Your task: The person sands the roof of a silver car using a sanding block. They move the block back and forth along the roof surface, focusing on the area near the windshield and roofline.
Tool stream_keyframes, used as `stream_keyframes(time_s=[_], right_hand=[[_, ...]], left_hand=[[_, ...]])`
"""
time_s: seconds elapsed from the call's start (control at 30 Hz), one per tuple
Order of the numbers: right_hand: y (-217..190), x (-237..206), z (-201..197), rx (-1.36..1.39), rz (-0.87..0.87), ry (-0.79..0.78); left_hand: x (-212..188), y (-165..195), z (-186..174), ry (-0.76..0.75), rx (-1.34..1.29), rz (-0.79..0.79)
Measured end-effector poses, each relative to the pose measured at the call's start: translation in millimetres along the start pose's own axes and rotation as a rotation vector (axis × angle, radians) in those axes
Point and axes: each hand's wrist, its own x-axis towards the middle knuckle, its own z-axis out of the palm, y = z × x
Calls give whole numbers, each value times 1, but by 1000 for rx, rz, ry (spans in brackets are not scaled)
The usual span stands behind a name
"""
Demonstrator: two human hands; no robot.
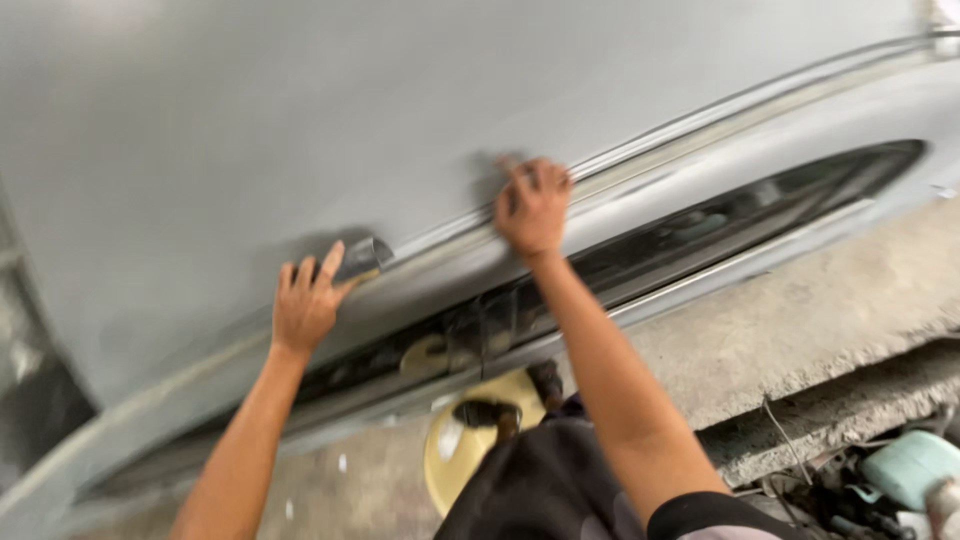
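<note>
The grey car body panel (300,120) is filling the upper part of the view, and everything else is placed against it. At its left edge the panel is curving down toward a dark gap, with bare primed surface above. The left hand (305,300) is lying flat on the lower part of the panel, fingers spread and thumb pressing a small folded piece of grey sandpaper (362,260) against the metal, just above the panel's lower trim line (640,150). Open panel is stretching free between the two hands. The right hand (533,208) is resting on that same trim line further right, fingers spread and together on nothing; it is blurred. Below the panel a dark sill opening (740,215) is running right. Under it, a yellow round pad (470,450) is lying on the concrete floor (800,320), whose broken edge is dropping off at lower right.
</note>
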Motion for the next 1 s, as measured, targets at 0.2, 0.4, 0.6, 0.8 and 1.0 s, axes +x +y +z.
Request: stream_keyframes(time_s=[0.2,0.4,0.6,0.8,1.0], right_hand=[[-7,-6,8,-30,-31,61],[-8,-11,12,-60,-26,42],[-9,-13,15,-96,-22,30],[-11,-17,16,-104,-29,24],[-10,-20,19,-104,-26,12]], left_hand=[[-24,-15,11,-25,3,54],[-64,-42,16,25,1,38],[-61,-39,23,-8,-28,111],[-105,-62,31,57,28,49],[-89,-46,21,-17,65,37]])
